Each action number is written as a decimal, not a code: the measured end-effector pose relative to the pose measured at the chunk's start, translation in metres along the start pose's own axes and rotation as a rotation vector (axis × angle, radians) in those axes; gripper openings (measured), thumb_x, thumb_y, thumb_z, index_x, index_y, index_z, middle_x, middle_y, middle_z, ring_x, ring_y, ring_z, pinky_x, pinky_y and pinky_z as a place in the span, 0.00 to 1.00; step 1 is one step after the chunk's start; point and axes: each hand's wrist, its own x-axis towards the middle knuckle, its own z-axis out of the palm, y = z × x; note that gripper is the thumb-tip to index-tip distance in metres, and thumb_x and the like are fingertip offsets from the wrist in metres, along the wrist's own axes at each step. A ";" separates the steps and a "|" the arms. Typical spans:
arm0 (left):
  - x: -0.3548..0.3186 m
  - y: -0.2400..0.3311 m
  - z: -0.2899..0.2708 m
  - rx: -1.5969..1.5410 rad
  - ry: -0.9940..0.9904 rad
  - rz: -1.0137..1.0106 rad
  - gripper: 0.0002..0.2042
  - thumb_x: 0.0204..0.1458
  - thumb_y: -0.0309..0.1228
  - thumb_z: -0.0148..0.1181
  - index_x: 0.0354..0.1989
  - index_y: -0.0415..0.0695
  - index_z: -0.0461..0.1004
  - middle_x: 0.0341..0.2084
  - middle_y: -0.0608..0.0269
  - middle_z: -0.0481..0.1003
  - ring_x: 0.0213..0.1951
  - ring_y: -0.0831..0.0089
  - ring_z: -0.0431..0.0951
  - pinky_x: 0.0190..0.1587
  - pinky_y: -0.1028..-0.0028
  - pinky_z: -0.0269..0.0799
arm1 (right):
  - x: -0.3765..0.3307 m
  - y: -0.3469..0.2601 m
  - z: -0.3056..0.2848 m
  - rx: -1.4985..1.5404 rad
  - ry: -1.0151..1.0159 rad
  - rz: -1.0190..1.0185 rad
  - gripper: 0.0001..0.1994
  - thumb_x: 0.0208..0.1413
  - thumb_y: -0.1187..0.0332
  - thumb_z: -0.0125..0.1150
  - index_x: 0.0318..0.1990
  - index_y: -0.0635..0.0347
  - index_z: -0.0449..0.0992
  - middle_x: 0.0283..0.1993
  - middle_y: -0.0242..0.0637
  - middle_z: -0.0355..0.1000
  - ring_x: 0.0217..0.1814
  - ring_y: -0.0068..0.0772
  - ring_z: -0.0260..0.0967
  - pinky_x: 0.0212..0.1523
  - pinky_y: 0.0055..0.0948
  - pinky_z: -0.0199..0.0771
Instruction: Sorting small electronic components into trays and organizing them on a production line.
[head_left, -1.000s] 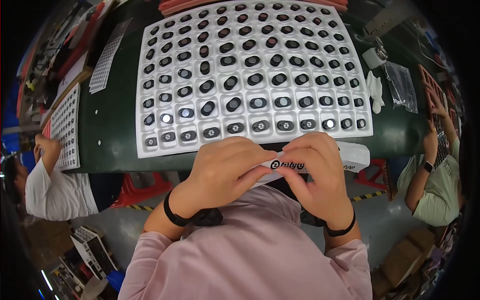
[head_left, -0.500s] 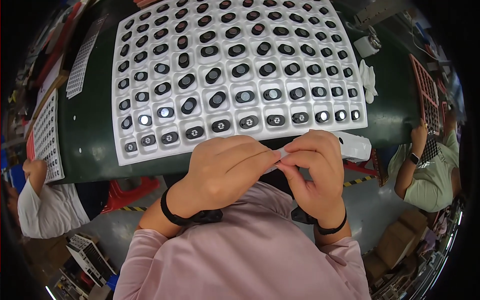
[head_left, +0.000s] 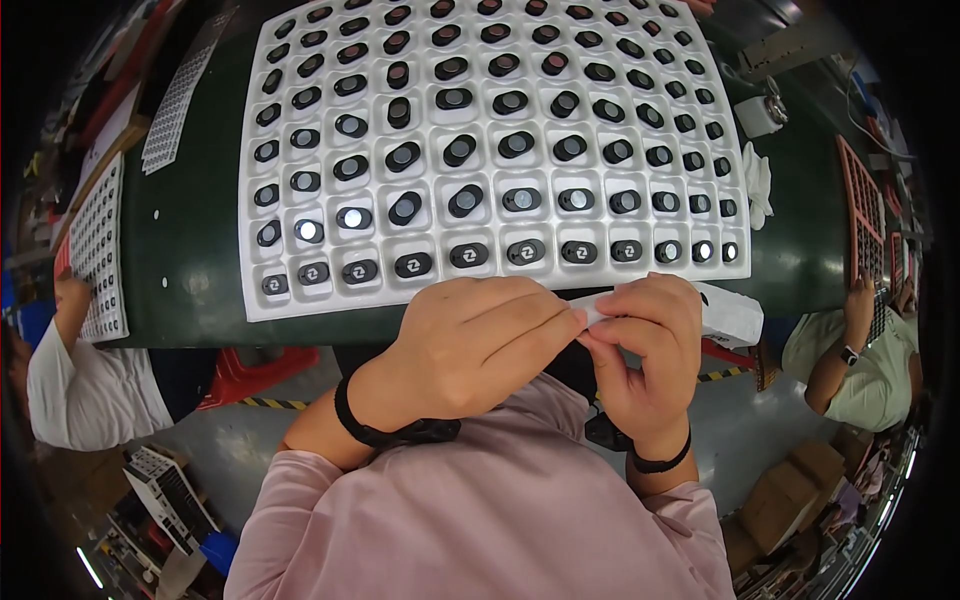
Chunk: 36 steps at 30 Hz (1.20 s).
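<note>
My left hand (head_left: 480, 345) and my right hand (head_left: 648, 355) meet in front of the tray's near edge, fingers pinched close together. A thin white piece (head_left: 592, 304), like a strip of paper, shows between their fingertips. Its full shape is hidden by the fingers. Just beyond them lies a white moulded tray (head_left: 300, 304) with rows of pockets. Small black oval parts (head_left: 470, 253) sit in the pockets. Several in the nearest row bear a pale mark, while most others show a round grey or shiny disc.
A white box (head_left: 732, 316) lies beside my right hand at the table edge. Crumpled white cloth or tissue (head_left: 757, 188) and a small white container (head_left: 762, 114) stand right of the tray on the green table (head_left: 190, 260). People work at both sides, near another filled tray (head_left: 100, 250) and a red rack (head_left: 862, 205).
The whole view has shifted a little, so tray and hands appear farther right. Both hands stay pinched together, and slightly more of the white piece shows between them.
</note>
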 end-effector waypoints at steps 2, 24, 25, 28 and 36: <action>-0.001 0.000 0.000 0.000 -0.002 -0.001 0.12 0.38 0.22 0.66 0.34 0.33 0.78 0.27 0.55 0.78 0.27 0.64 0.80 0.25 0.73 0.77 | -0.003 0.000 0.002 -0.003 0.008 0.003 0.13 0.39 0.75 0.71 0.33 0.53 0.74 0.39 0.33 0.73 0.39 0.39 0.68 0.44 0.39 0.65; 0.000 0.003 -0.006 -0.325 -0.071 -0.374 0.12 0.45 0.24 0.70 0.39 0.38 0.80 0.30 0.58 0.80 0.29 0.66 0.80 0.33 0.72 0.75 | 0.002 0.001 -0.002 0.073 -0.061 0.021 0.14 0.38 0.76 0.71 0.35 0.58 0.77 0.39 0.37 0.75 0.38 0.41 0.72 0.40 0.42 0.71; 0.002 0.004 -0.007 -0.328 -0.073 -0.372 0.12 0.45 0.24 0.70 0.39 0.38 0.80 0.30 0.58 0.80 0.29 0.66 0.80 0.33 0.72 0.75 | 0.001 0.001 -0.003 0.070 -0.060 0.023 0.14 0.38 0.76 0.71 0.35 0.58 0.77 0.39 0.37 0.75 0.38 0.41 0.72 0.40 0.42 0.71; 0.007 0.008 -0.012 -0.476 -0.151 -0.566 0.11 0.47 0.25 0.69 0.39 0.39 0.80 0.31 0.58 0.80 0.30 0.65 0.80 0.35 0.73 0.74 | 0.000 0.003 -0.006 0.048 -0.086 0.018 0.14 0.38 0.78 0.71 0.36 0.59 0.77 0.37 0.38 0.75 0.36 0.41 0.73 0.36 0.39 0.72; 0.022 0.011 -0.016 -0.533 -0.395 -0.744 0.07 0.53 0.26 0.65 0.38 0.39 0.77 0.31 0.62 0.76 0.34 0.75 0.76 0.38 0.77 0.71 | 0.010 -0.002 -0.027 0.126 -0.223 0.176 0.11 0.41 0.80 0.69 0.34 0.60 0.76 0.36 0.37 0.75 0.34 0.39 0.72 0.35 0.35 0.72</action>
